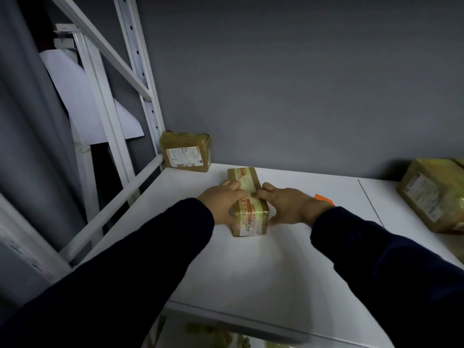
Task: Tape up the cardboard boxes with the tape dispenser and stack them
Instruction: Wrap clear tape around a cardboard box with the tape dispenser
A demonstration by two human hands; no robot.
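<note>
Glossy taped cardboard box [247, 197], matt shelf [251, 267]

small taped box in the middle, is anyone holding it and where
Yes: the left hand and right hand grip the small taped box by its opposite sides.

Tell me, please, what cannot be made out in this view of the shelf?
Head view only.
Orange object: mostly hidden behind the right hand; identity unclear.
Box at far right: cut off by the frame edge.
Rear box's label: print too small.
Lower shelf's contents: dim, blurred.
</note>
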